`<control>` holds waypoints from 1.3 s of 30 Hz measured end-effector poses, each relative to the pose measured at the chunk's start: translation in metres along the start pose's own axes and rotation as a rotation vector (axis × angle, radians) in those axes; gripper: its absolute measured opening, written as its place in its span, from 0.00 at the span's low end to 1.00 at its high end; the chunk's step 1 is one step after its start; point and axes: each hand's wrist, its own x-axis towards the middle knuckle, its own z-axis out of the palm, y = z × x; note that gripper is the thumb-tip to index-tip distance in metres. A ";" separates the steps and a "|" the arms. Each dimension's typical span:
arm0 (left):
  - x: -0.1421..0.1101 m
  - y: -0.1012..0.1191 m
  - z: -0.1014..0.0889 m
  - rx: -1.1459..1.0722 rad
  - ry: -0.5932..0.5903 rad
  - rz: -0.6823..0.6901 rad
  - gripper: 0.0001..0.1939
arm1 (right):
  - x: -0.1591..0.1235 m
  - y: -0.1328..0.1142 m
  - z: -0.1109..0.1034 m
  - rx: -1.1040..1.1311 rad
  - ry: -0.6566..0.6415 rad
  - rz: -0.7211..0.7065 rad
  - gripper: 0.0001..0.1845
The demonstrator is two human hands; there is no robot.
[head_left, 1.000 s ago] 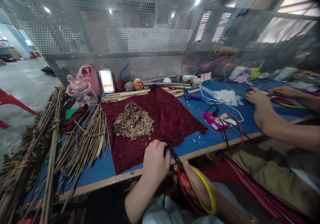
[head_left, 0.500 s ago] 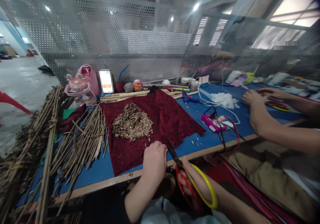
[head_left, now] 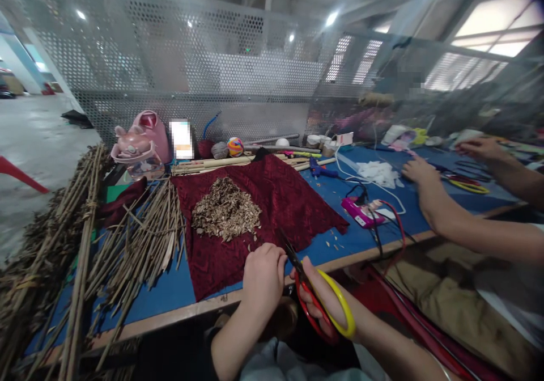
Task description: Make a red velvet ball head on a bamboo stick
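Note:
My left hand is closed over the front part of a dark red cloth, fingers curled under; whatever it pinches is hidden. Just to its right, my right hand grips scissors with one red and one yellow handle. Their dark blades point up and left, close beside my left fingertips. A heap of brown chopped stem bits lies on the cloth beyond my hands, with a few loose pieces near the left knuckles.
Dry stalks lie left on the blue table, beside tied bundles. Behind are yarn balls, sticks and a pink bottle. Right are a glue gun, a purple power strip and a co-worker's hands.
The scissors and my right hand have shifted slightly left and up, nearer my left hand. My left hand stays almost in place. The co-worker's hands have moved apart.

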 end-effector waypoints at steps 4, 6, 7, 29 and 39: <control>0.000 0.000 0.000 -0.026 0.015 0.003 0.08 | -0.004 0.000 -0.001 -0.050 0.016 0.023 0.28; 0.000 0.000 -0.001 -0.040 0.027 -0.001 0.08 | -0.007 0.000 -0.003 -0.065 0.027 0.043 0.28; 0.000 0.000 -0.001 -0.047 0.033 -0.005 0.08 | -0.008 0.000 -0.004 -0.067 0.022 0.046 0.27; 0.000 0.001 -0.005 -0.243 0.106 -0.057 0.08 | -0.003 -0.014 -0.008 -0.018 -0.147 0.088 0.31; -0.001 0.000 -0.005 -0.255 0.083 -0.027 0.08 | 0.004 -0.027 -0.004 -0.085 -0.131 0.115 0.32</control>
